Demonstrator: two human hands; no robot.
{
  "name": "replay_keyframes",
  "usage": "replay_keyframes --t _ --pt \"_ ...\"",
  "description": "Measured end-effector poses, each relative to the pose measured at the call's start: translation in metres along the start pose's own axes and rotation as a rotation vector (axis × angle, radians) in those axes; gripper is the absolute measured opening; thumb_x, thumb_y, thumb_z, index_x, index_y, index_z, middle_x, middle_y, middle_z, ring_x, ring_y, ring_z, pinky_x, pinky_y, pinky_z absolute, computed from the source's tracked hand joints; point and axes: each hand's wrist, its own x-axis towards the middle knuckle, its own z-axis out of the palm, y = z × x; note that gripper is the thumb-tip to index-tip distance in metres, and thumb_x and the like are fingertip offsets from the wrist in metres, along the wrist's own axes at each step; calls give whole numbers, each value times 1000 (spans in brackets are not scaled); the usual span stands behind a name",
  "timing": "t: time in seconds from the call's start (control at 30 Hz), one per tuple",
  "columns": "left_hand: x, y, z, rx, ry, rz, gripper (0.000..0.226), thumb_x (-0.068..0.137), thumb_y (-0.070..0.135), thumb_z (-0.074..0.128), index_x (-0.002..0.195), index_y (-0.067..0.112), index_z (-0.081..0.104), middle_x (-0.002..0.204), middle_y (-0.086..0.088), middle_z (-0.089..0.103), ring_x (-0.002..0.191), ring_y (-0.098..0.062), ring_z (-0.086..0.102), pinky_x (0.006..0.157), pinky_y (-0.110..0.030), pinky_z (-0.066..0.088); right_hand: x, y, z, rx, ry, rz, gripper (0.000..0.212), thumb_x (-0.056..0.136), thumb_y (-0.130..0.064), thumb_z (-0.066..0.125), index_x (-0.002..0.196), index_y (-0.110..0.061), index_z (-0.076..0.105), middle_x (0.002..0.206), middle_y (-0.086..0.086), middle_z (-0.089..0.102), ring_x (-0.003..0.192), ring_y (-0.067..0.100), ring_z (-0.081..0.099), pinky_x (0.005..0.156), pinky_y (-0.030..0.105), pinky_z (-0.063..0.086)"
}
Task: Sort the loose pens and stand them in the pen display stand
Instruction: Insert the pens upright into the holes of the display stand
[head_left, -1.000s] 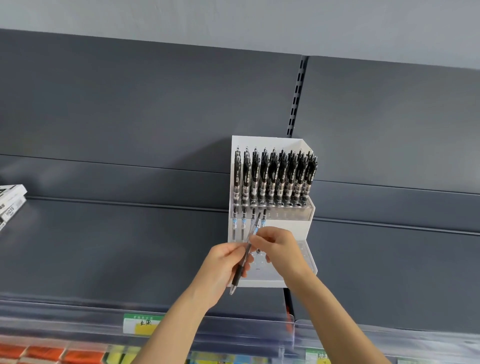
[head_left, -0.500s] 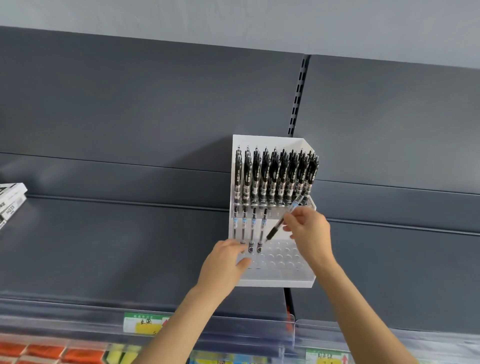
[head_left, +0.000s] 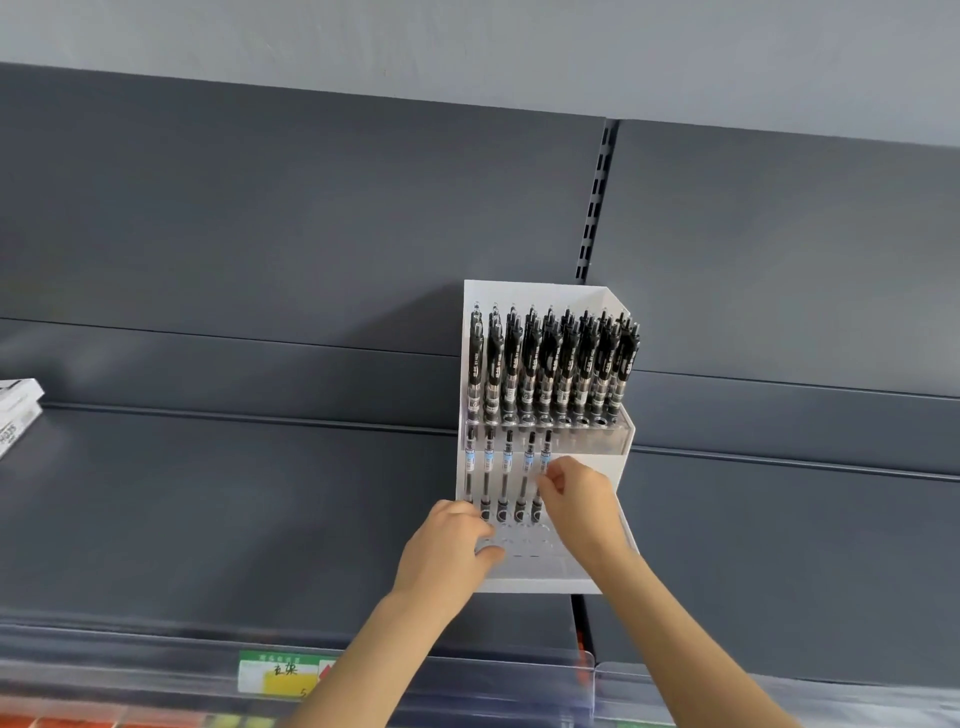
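White pen display stand mid-frame: right hand pinches the upright fifth pen, left hand rests loosely curled at its lower-left corner, empty afaict.

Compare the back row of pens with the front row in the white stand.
The back row fills the stand across its width; the front row has only five pens, all at the left. The back row sits on a higher tier, the front row lower and nearer. No hand touches the back row; the right hand pinches the front row's rightmost pen. Both rows stand upright.
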Motion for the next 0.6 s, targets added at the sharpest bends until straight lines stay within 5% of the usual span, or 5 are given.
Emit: replay_keyframes --t 0.3,0.4,0.47,0.6 --pt "1 2 -1 9 -8 -7 36 93 34 53 122 16 62 128 8 52 122 -7 39 93 -21 40 -6 0 3 23 -9 65 21 94 -17 46 101 -5 62 92 8 69 73 22 60 65 28 49" --pt "-1 2 -2 36 -14 -6 34 93 35 51 122 19 62 129 12 50 122 -5 39 87 -20 41 -15 5 -2 104 -24 77 28 93 -18 49 119 -8 56 97 6 68 79 17 60 62 20 46" --pt "-1 3 -2 55 -29 -28 31 94 33 49 119 20 62 127 12 51 121 -5 41 83 -19 41 -25 13 -9 148 -17 85 37 94 -21 50 129 -10 51 109 3 66 91 12 58 73 15 45" --pt "5 31 -4 152 8 -52 31 96 31 44 119 18 59 124 6 53 117 -11 45 82 -23 45 -48 42 -35 152 76 50 32 95 -17 47 125 -12 56 113 1 65 96 10 58 80 13 43"
